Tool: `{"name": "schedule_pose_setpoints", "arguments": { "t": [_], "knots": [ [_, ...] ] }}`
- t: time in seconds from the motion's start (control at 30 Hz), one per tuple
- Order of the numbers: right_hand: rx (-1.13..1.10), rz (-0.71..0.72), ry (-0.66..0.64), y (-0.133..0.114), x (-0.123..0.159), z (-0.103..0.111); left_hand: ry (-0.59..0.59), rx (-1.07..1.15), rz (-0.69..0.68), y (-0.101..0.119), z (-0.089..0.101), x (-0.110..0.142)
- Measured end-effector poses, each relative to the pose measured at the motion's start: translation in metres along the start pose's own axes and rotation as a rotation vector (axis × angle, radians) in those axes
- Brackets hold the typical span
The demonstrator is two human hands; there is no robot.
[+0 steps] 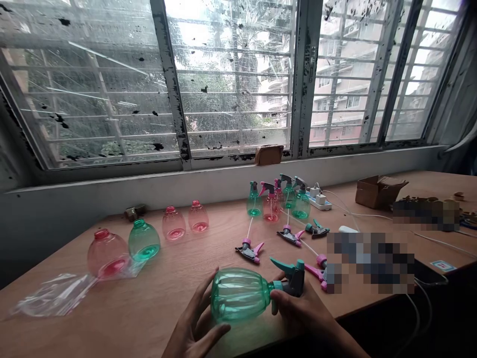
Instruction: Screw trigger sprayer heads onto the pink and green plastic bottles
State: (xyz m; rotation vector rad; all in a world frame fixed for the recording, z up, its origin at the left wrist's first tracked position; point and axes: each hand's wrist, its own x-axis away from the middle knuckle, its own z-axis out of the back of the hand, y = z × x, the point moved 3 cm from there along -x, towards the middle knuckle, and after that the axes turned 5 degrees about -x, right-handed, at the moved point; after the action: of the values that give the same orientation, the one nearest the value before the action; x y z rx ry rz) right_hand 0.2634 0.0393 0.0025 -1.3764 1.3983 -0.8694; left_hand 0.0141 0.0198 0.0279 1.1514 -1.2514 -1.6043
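A clear green spray bottle [240,294] lies on its side between my hands near the table's front edge. Its grey and teal spray head [296,279] sits at the neck, pointing right. My left hand [194,328] cups the rounded base, thumb below and fingers behind. At the neck collar, my right hand [300,306] closes its thumb and fingers on the spray head. Beyond lie loose pink and grey spray heads, one [248,252] left of another [290,236], a third [321,272] beside my right hand. A teal spray head [317,229] lies farther back.
Headless bottles stand left: a large pink one [107,253], a green one [143,241] and two smaller pink ones [173,223]. A plastic bag [55,296] lies in front. Several bottles with heads [271,208] stand behind, near a power strip [320,201] and cardboard box [378,191].
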Motion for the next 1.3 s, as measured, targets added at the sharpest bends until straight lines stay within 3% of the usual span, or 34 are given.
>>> {"name": "schedule_pose_setpoints", "arguments": {
  "t": [0.23,0.4,0.53,0.8,0.97,1.3],
  "knots": [
    [-0.029,-0.019,-0.062,-0.008,0.001,-0.003,0.019,-0.04,-0.029,-0.006,0.001,-0.001],
    [-0.057,-0.008,-0.104,-0.003,0.0,-0.001,0.066,-0.002,0.038,-0.002,0.003,0.002],
    [-0.04,-0.015,-0.09,0.002,-0.001,0.001,0.013,0.041,0.071,0.004,-0.002,0.005],
    [0.001,-0.037,-0.079,0.0,0.0,0.0,0.003,0.023,0.006,0.014,-0.004,0.006],
    [-0.024,-0.024,-0.1,-0.001,0.0,-0.001,0.085,-0.045,-0.02,0.01,0.004,0.003],
    [-0.062,0.001,-0.036,0.002,0.001,-0.001,-0.019,0.038,-0.014,0.01,-0.003,0.006]
  ]
}}
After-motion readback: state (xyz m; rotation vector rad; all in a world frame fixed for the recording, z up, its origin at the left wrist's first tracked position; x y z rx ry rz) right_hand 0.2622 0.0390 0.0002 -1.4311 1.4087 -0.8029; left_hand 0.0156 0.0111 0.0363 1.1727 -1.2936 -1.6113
